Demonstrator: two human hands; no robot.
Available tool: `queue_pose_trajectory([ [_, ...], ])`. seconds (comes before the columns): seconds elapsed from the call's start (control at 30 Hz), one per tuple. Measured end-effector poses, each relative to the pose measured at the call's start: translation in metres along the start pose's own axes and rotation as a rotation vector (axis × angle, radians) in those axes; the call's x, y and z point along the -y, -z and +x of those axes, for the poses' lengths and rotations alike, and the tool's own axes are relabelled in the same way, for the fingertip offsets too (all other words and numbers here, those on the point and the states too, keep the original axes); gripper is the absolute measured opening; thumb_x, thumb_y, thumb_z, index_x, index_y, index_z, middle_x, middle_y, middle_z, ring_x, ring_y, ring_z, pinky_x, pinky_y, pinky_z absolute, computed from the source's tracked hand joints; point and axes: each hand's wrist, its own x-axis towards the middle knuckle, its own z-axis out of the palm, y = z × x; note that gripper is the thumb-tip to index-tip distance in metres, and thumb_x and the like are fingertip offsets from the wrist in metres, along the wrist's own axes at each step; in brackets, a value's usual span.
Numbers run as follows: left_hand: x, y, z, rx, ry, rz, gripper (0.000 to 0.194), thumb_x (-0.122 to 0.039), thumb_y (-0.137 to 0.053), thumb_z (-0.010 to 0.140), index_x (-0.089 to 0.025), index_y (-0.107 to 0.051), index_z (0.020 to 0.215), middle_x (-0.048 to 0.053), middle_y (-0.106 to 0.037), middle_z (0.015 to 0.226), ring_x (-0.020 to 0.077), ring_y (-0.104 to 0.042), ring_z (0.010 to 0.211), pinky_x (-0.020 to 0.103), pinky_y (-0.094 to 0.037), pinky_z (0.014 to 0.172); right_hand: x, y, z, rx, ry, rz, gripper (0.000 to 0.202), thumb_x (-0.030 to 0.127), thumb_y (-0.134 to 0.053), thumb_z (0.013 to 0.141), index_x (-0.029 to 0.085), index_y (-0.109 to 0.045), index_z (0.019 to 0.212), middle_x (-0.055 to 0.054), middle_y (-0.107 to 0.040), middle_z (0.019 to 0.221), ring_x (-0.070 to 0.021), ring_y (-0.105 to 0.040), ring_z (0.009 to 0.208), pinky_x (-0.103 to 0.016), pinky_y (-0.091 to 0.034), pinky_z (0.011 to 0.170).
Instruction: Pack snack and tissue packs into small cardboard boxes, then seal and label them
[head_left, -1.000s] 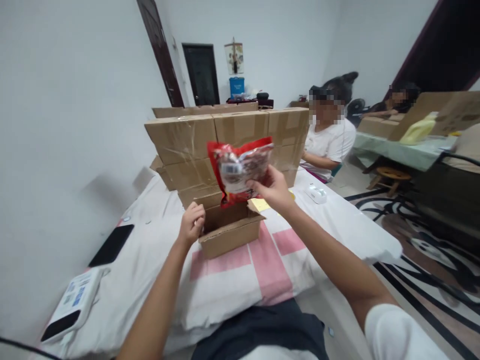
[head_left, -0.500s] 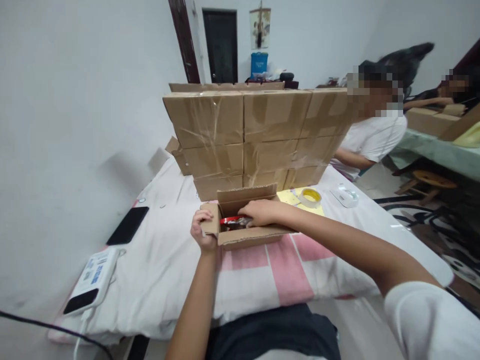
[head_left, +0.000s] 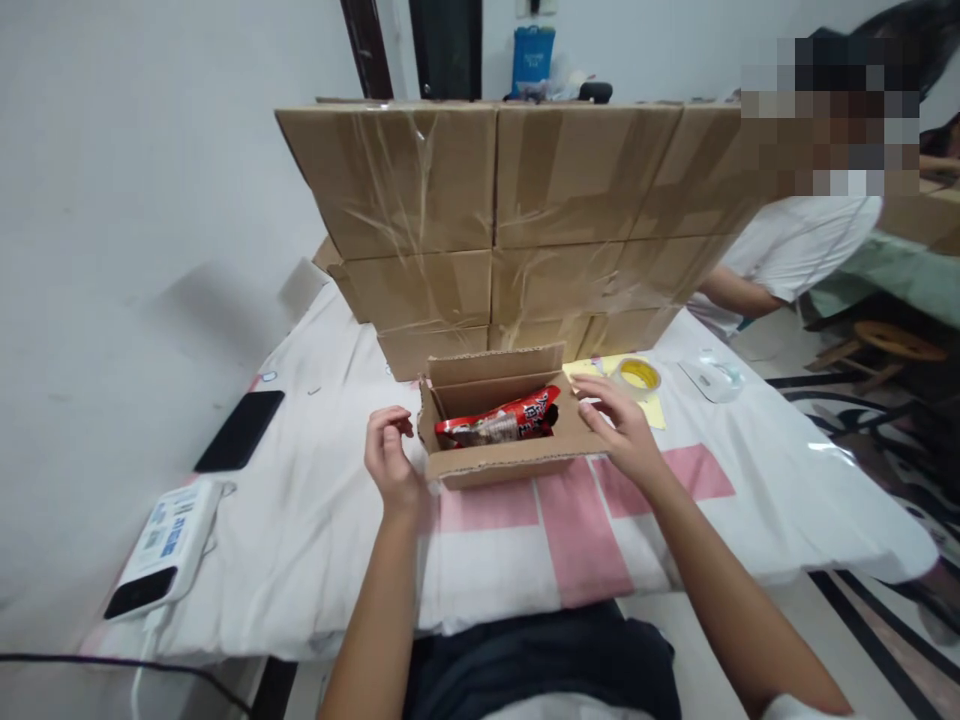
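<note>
A small open cardboard box [head_left: 510,465] stands on the cloth-covered table, its long flaps raised. Inside lies a shiny red packet [head_left: 499,422] with white and black print, tilted up towards the right end. Just beside the box's left end is my left hand [head_left: 391,462], open, with its fingers loosely bent and nothing held. At the other end my right hand [head_left: 621,428] is open too, fingers apart at the right flap; whether it touches the cardboard is hard to tell.
Stacked, taped cartons [head_left: 420,190] wall off the far side. Right of the box lies a tape roll [head_left: 639,376] on yellow paper, near a white object [head_left: 711,380]. A phone [head_left: 240,430] and white power bank [head_left: 169,540] lie left. A co-worker [head_left: 795,250] sits right.
My right hand has come out of the box and moved to its right end, leaving the red packet inside. My left hand has let go of the left flap. The view has tilted down.
</note>
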Motion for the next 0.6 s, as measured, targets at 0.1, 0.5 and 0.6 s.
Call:
queue_pose_trajectory([
  [0.1,-0.005,0.000,-0.006,0.158,-0.025,0.048,0.040,-0.050,-0.046,0.101,-0.020,-0.072,0.093,0.009,-0.067,0.102,0.0241,-0.060,0.099,0.040,-0.048,0.089,-0.007,-0.009,-0.008,-0.057,-0.006,0.061,0.030,0.035,-0.054,0.103,0.022,-0.066,0.128,-0.012,-0.070,0.126,-0.0204,-0.071,0.101,-0.038,-0.059,0.087],
  [0.5,0.002,-0.001,-0.015,0.267,-0.124,0.252,0.046,-0.043,-0.035,0.104,-0.022,-0.072,0.087,0.010,-0.067,0.106,0.0267,-0.057,0.108,0.049,-0.045,0.102,0.026,0.025,0.050,0.641,0.314,-0.550,0.033,0.042,-0.054,0.103,0.024,-0.081,0.095,-0.015,-0.058,0.124,-0.0328,-0.051,0.114,-0.053,-0.045,0.100],
  [0.6,0.006,0.003,-0.013,0.309,-0.130,0.296,0.037,-0.049,-0.048,0.099,-0.022,-0.072,0.087,0.010,-0.067,0.106,0.0272,-0.057,0.107,0.049,-0.045,0.103,0.042,0.021,0.068,0.823,0.368,-0.718,0.034,0.041,-0.053,0.102,0.019,-0.077,0.098,-0.016,-0.056,0.112,-0.0298,-0.052,0.100,-0.049,-0.046,0.090],
])
